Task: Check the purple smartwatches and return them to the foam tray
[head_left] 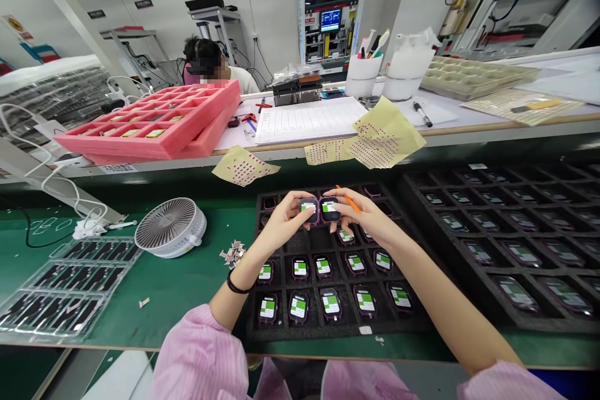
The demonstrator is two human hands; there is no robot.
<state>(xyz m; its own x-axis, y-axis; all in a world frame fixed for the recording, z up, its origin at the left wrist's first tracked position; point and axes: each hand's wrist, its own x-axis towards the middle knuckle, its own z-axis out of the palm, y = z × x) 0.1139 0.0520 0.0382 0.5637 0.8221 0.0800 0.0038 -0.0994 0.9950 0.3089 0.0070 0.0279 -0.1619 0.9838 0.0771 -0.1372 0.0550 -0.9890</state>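
My left hand (291,215) is closed on a smartwatch body (309,206) with a lit green-and-white screen. Side by side with it, a second smartwatch body (330,207) sits in the fingers of my right hand (359,212). An orange pen (349,201) is also tucked between the right fingers. Both watches are held above a black foam tray (309,328), whose compartments hold several more watches with lit screens, such as one at the front (330,304). Some compartments under my hands are partly hidden.
A second foam tray of watches (492,275) lies to the right. At left are a round white fan (171,225), clear plastic trays with black parts (70,287) and a small pile of tabs (233,253). Pink foam trays (159,119) rest on the shelf; a person (210,65) sits beyond.
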